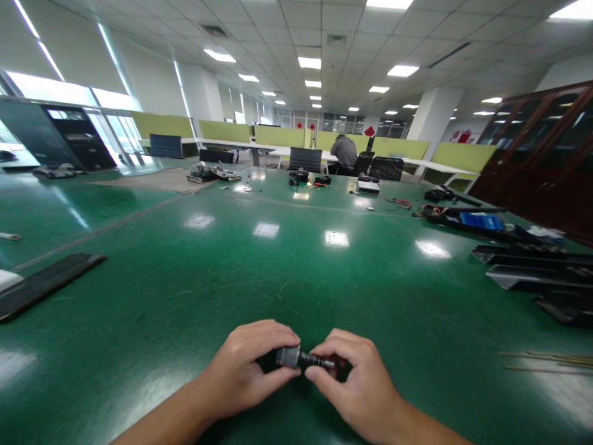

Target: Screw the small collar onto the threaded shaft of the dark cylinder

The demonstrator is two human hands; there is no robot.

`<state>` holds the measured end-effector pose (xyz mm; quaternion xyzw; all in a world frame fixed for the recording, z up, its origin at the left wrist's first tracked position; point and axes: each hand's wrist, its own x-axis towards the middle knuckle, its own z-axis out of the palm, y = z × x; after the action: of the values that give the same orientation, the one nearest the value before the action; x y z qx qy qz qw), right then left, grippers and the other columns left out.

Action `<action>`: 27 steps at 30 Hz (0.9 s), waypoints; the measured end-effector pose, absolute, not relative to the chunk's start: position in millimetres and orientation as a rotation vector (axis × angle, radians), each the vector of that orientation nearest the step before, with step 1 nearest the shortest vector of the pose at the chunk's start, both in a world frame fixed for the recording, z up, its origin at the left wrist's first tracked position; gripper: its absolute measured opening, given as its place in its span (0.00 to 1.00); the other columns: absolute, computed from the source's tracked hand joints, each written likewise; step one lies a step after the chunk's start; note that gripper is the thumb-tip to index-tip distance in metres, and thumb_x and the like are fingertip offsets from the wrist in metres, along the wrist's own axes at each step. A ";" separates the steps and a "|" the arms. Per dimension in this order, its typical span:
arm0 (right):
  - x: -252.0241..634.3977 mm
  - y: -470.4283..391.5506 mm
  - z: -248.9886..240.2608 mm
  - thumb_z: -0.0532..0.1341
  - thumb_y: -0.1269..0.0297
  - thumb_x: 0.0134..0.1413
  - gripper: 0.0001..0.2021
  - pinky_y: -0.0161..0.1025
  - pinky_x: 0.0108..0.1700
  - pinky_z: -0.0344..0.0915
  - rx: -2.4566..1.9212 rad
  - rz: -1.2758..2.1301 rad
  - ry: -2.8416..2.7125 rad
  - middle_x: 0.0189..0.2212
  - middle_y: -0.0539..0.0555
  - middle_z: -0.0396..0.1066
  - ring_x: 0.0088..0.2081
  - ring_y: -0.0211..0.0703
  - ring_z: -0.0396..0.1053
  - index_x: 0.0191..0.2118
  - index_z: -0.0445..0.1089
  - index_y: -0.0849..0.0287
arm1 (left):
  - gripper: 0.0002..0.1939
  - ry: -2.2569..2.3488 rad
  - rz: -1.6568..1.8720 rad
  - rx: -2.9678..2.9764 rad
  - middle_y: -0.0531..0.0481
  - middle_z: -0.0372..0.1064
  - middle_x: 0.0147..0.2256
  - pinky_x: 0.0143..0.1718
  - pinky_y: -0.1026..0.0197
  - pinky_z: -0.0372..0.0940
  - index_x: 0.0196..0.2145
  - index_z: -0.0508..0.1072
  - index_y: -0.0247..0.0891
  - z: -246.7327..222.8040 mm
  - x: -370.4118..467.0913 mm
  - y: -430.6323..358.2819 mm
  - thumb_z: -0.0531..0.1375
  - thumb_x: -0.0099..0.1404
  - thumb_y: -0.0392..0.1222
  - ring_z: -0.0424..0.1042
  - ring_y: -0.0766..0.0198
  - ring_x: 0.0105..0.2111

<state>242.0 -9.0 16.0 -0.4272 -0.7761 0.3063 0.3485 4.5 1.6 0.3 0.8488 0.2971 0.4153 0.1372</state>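
Low in the middle of the view, a small dark block with a ribbed, metallic-tipped shaft [290, 356] lies level between my two hands. The thumb and fingers of my left hand [250, 364] pinch the block end. On the other side, my right hand [359, 374] is closed with thumb and fingertips at the shaft. Its curled fingers partly hide the shaft's far end. I cannot make out exactly what kind of part this is. Both hands are just above or resting on the green tabletop [222, 278].
A black flat panel [50, 284] lies at left. Thin sticks [546, 361], black metal channels [532, 278] and a tray with a blue item [482, 220] are at right. Toward the back stand a small boxy device [368, 185] and assorted parts [210, 172]. A person [344, 151] sits beyond.
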 end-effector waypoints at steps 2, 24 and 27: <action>242.2 -8.7 15.2 0.68 0.67 0.55 0.03 0.37 0.30 0.58 -1.110 0.793 -2.007 0.25 0.50 0.69 0.27 0.40 0.67 0.33 0.78 0.59 | 0.21 0.855 1.208 2.456 0.50 0.78 0.42 0.46 0.62 0.72 0.50 0.74 0.42 0.9 4.6 2.3 0.70 0.59 0.34 0.77 0.64 0.42; 245.7 -7.0 12.5 0.66 0.67 0.56 0.02 0.37 0.31 0.60 -1.117 0.809 -1.961 0.25 0.50 0.69 0.28 0.40 0.68 0.33 0.78 0.57 | 0.21 0.879 1.224 2.474 0.50 0.78 0.43 0.47 0.61 0.73 0.50 0.74 0.43 4.8 0.2 5.7 0.70 0.60 0.34 0.77 0.63 0.43; 246.3 -7.1 13.1 0.66 0.68 0.56 0.02 0.37 0.31 0.60 -1.107 0.805 -1.958 0.25 0.50 0.69 0.28 0.40 0.68 0.33 0.77 0.57 | 0.21 0.882 1.239 2.474 0.50 0.78 0.43 0.46 0.61 0.73 0.50 0.74 0.42 6.4 -0.2 6.2 0.70 0.60 0.34 0.77 0.63 0.43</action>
<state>246.3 -7.1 13.1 -0.4311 -0.7623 0.3133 0.3672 -0.2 6.2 6.4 0.8459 0.3015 0.4237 0.1186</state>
